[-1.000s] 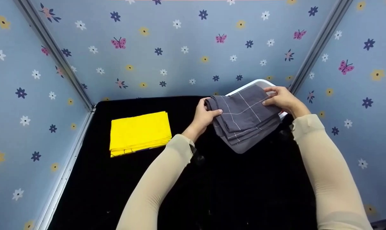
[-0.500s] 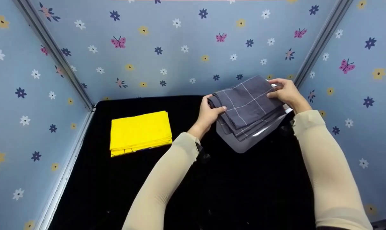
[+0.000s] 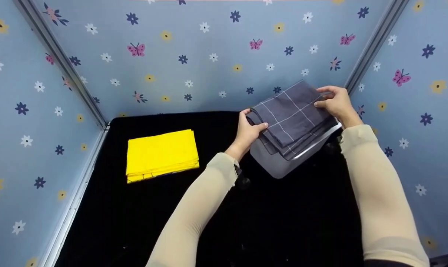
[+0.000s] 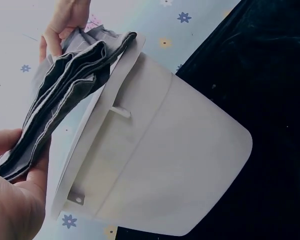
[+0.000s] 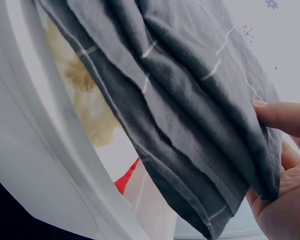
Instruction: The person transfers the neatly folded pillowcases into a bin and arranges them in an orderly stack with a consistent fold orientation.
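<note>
A folded dark grey cloth (image 3: 294, 111) with thin white check lines is held over a plastic bin (image 3: 272, 163), hiding much of its opening. My left hand (image 3: 248, 129) grips the cloth's left folded edge, thumb on top. At the far right end, my right hand (image 3: 337, 104) pinches the cloth between thumb and fingers. Several loose layers hang above the bin's white rim (image 4: 97, 120) in the left wrist view. Inside the bin, the right wrist view shows a white piece with a tan flower print (image 5: 85, 80) and a red patch (image 5: 127, 177).
A folded yellow cloth (image 3: 162, 154) lies on the black table surface (image 3: 209, 222) to the left. Blue patterned panels (image 3: 209, 44) stand behind and on both sides, joined by metal posts (image 3: 374, 44). The back panel stands close behind the bin.
Both hands have raised the grey cloth and shifted it slightly right and away, so more of the bin's near side shows. The yellow cloth has stayed in place.
</note>
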`<state>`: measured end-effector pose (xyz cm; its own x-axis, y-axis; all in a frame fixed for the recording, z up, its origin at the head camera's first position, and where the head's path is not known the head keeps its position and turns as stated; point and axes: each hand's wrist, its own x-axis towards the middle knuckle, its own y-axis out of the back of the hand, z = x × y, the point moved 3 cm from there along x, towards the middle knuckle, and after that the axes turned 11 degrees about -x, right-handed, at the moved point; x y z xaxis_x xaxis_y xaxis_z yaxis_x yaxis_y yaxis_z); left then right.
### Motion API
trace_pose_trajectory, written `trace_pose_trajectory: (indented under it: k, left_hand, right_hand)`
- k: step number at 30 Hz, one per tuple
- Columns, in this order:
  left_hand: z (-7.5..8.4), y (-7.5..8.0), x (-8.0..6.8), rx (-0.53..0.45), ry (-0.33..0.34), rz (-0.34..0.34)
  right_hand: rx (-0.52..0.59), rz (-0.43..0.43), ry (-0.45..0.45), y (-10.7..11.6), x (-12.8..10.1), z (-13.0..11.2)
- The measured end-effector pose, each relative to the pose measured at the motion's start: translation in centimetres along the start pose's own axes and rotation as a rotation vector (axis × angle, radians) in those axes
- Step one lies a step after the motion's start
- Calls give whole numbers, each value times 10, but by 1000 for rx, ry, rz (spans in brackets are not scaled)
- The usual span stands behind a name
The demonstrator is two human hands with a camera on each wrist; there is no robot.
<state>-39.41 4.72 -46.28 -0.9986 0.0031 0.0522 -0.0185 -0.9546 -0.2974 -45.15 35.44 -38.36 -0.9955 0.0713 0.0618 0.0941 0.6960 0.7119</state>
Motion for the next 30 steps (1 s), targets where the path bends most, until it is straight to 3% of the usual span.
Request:
trace_pose_trajectory:
  k: [6,14,27,30]
  left_hand:
    - [2,-9,6,70,-25,5]
    - [6,-18,12,83,-55,4]
    - [-9,-17,11,248,-14,-46]
    - [-11,-20,10,203,7,-77]
  right_hand:
    - [7,10,-2,9,3,-3]
    - [103,92,52,15,5,-2]
    - [23,12,8,-8,5,26]
    - [30,5,7,-13,4,31]
